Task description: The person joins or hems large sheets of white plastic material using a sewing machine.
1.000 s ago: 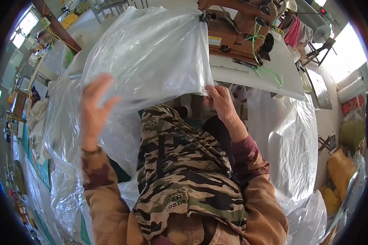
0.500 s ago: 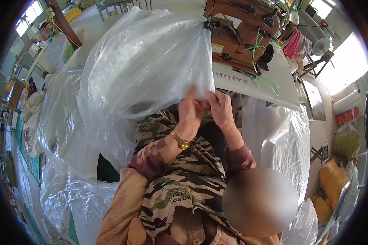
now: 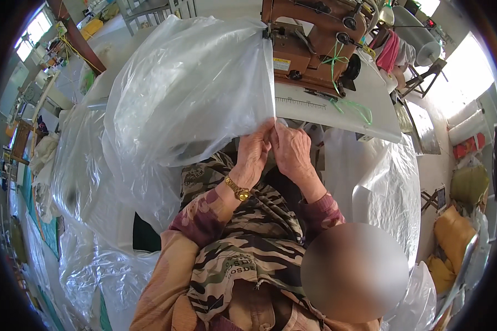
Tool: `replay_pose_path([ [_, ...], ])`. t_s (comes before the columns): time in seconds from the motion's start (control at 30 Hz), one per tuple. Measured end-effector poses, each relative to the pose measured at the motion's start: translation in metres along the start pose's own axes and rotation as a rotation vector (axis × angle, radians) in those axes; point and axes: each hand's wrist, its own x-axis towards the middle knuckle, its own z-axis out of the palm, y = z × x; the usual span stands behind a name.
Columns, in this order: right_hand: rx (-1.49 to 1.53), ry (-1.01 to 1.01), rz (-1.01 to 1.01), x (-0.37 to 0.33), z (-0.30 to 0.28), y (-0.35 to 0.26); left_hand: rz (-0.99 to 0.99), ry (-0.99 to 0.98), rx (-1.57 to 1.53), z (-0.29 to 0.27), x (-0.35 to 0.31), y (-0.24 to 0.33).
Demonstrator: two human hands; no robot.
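Observation:
A large sheet of clear plastic film (image 3: 188, 88) spreads over the table, its straight right edge running from the brown sewing machine (image 3: 309, 49) down to my hands. My left hand (image 3: 253, 151) pinches the near corner of that edge, fingers pressed together. Right beside it, my right hand (image 3: 292, 148) grips the same corner, thumb and fingertips closed on the film. The two hands touch at the fingertips, just off the table's front edge. At its far end the film's edge lies under the machine's needle area. The exact fold between my fingertips is hidden.
A printed ruler scale (image 3: 301, 103) lies on the white tabletop (image 3: 337, 121) below the machine, with green string (image 3: 359, 110) near it. More plastic film (image 3: 386, 193) hangs at the right, and heaps of it (image 3: 105, 265) lie at the left. Camouflage cloth covers my lap.
My left hand, blurred before, has come in against the right and now pinches the film's corner. The whole view has shifted slightly, so the machine appears further left.

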Motion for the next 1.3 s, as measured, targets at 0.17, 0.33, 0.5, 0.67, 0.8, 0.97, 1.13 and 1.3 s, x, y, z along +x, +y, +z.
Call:
replay_pose_path([
  [0.17, -0.209, -0.066, -0.276, 0.003, -0.006, 0.004, 0.110, -0.051, 0.002, 0.005, -0.016, 0.006],
  [0.33, -0.240, 0.140, -0.532, 0.006, -0.005, 0.003, 0.152, -0.093, 0.111, 0.003, -0.007, 0.008],
  [0.5, -0.291, -0.338, -0.206, 0.015, -0.024, 0.006, 0.213, 0.013, 0.174, -0.004, -0.001, 0.005],
  [0.67, 0.373, -0.338, 0.143, 0.042, -0.010, 0.029, 0.126, 0.016, 0.151, -0.011, -0.004, 0.005],
  [0.8, 0.928, -0.345, 0.399, 0.043, 0.020, 0.044, -0.125, -0.094, 0.243, -0.009, -0.022, 0.015],
  [0.97, 0.779, -0.412, 0.328, 0.045, 0.017, 0.051, 0.371, -0.874, 1.200, -0.003, -0.060, 0.027],
  [1.13, 1.253, -0.362, 0.417, 0.036, 0.019, 0.034, 1.525, -0.541, 1.652, -0.007, -0.016, 0.044],
  [1.3, 1.353, -0.279, 0.420, 0.032, 0.035, 0.032, 1.614, -0.562, 1.567, -0.030, 0.013, 0.052],
])
